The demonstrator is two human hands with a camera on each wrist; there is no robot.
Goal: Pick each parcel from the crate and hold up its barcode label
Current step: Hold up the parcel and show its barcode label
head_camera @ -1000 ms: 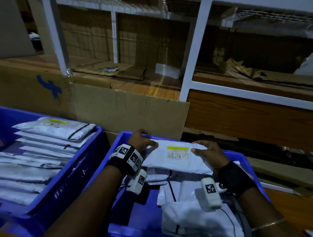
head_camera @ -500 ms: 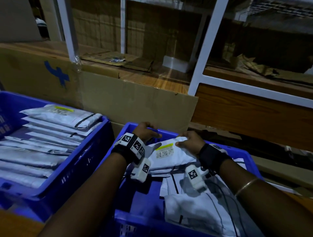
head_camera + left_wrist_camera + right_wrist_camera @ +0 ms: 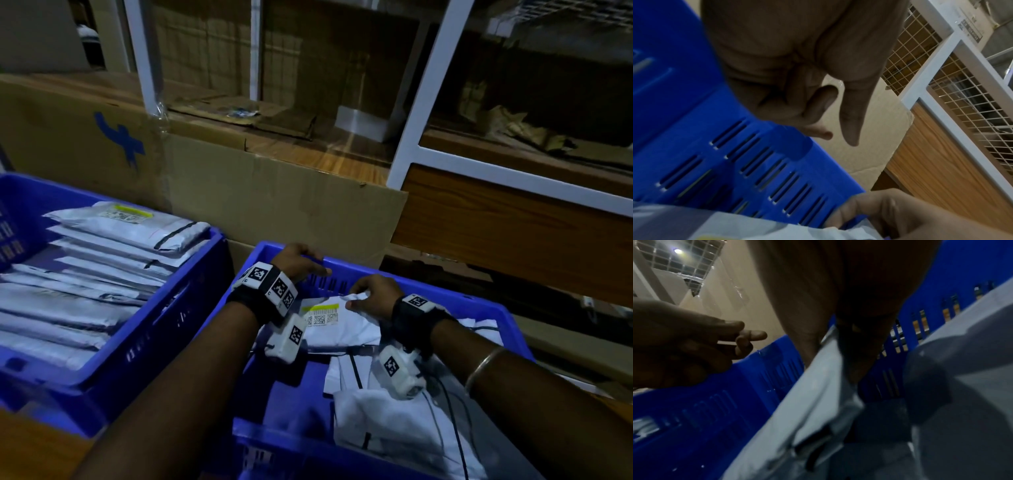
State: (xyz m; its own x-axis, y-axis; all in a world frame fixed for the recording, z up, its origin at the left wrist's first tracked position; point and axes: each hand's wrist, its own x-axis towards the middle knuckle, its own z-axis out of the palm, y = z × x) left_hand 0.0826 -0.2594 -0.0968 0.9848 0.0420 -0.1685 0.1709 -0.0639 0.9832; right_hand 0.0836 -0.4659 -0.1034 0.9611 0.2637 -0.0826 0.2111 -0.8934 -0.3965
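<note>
A white poly parcel (image 3: 346, 330) with a yellow-striped barcode label (image 3: 320, 316) lies low in the right blue crate (image 3: 459, 303), label facing up, on top of other white parcels (image 3: 394, 421). My right hand (image 3: 359, 300) pinches its far top edge between thumb and fingers; the right wrist view shows the same pinch of my right hand (image 3: 838, 347) on the parcel (image 3: 818, 402). My left hand (image 3: 310, 262) hovers over the crate's far rim, fingers loosely extended and holding nothing. In the left wrist view my left hand (image 3: 838, 138) is likewise empty above the slotted crate wall (image 3: 756, 170).
A second blue crate (image 3: 191, 277) at the left holds a neat stack of grey parcels (image 3: 130, 228). A cardboard sheet (image 3: 281, 205) stands behind both crates, in front of a white-framed shelving rack (image 3: 411, 150) with wooden boards.
The parcel, held up by both hands with its label showing, has come down into the right crate. My left hand let go and moved to the far rim; my right hand still pinches the edge.
</note>
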